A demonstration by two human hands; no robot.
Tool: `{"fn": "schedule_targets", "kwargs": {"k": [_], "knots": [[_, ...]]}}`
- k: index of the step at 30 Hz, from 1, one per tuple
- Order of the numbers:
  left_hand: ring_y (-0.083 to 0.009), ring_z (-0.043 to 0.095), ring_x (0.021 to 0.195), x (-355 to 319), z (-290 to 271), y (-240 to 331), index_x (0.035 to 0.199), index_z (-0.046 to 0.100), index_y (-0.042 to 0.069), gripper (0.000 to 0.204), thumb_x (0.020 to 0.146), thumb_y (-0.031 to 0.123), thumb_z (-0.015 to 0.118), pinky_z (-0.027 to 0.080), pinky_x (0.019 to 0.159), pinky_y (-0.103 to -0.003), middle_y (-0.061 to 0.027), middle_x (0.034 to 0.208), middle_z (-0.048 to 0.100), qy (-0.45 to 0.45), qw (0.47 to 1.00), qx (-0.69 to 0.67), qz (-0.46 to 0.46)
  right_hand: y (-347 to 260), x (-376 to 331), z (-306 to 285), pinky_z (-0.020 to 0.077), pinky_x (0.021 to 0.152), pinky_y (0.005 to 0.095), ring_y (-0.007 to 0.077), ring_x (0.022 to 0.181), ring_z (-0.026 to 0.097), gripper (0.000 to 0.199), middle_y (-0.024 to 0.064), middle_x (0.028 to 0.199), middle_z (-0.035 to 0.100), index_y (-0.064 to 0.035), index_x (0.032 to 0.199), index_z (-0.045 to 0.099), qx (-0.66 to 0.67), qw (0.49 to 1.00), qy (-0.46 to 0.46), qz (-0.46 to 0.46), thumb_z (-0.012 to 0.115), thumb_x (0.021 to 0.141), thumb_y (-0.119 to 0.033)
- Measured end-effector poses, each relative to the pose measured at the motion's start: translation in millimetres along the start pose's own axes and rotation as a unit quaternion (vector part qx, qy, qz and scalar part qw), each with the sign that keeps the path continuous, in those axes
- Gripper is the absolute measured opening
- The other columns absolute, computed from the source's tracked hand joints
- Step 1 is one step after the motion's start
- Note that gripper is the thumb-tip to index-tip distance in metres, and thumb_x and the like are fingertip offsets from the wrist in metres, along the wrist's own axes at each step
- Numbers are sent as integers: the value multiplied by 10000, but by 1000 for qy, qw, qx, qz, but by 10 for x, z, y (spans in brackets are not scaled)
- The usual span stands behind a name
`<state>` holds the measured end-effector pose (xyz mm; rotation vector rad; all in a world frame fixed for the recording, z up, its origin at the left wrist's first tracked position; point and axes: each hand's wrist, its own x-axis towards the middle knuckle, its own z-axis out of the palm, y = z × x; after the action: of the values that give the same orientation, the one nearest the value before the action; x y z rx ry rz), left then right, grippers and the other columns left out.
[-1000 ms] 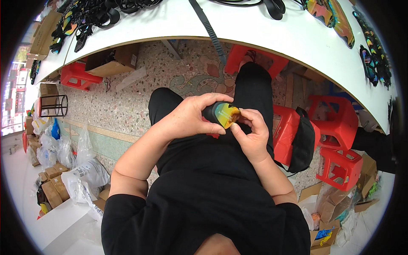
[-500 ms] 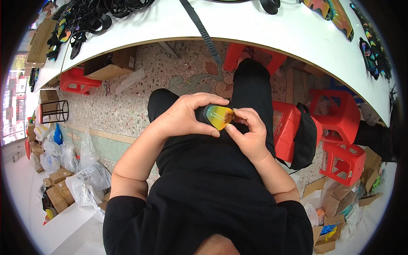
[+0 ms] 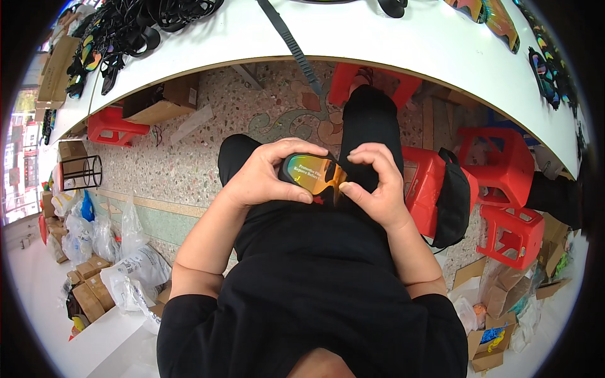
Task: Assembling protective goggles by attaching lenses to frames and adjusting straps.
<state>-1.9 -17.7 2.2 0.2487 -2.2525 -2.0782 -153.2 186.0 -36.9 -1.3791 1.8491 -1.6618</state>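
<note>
In front of my lap I hold a pair of goggles (image 3: 307, 172) with a mirrored lens in green, yellow and orange and a dark rim. My left hand (image 3: 259, 177) grips its left end, the thumb below and the fingers along the top. At the right end is my right hand (image 3: 382, 189), its thumb tip at the lens edge and its curved fingers spread away from it. Some printing shows on the lens face. The far side of the goggles is hidden.
A white table (image 3: 353, 38) curves across ahead, with black straps (image 3: 170, 16) and orange mirrored lenses (image 3: 501, 25) on it. One ridged strap (image 3: 290, 44) hangs over its edge. Red stools (image 3: 513, 236) stand at right; plastic bags (image 3: 135, 271) and cartons (image 3: 94, 296) lie at left.
The goggles have shifted slightly left and turned, so more of the lens shows. My right index finger has lifted off, opening the hand; my left hand keeps its grip.
</note>
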Motion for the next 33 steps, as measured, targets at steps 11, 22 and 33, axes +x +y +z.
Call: {"fn": "schedule_targets", "kwargs": {"k": [11,22,33], "knots": [[-179,611,1089,58,25,23,1202,661,44,672,600,180,928,447,985,-314,-63,1138,651,-60,993,-100,17,92,-82,72,488,946,282,140,1076,597,368,76,1182,612,13,1242,578,547,801,-76,234,675,888,2],[-178,604,1105,70,-8,69,1217,662,56,676,602,168,920,441,1005,-314,-63,1153,648,15,999,-26,-24,-35,-172,77,502,839,299,181,948,597,640,94,1100,592,-23,1242,598,118,992,-12,47,889,705,-215],[-179,611,1105,78,-29,92,1247,657,73,698,609,168,924,468,983,-315,-75,1166,654,-14,999,6,-37,-31,-235,145,517,823,294,194,937,606,634,119,1088,608,8,1275,615,52,999,-3,-12,861,698,-86]]}}
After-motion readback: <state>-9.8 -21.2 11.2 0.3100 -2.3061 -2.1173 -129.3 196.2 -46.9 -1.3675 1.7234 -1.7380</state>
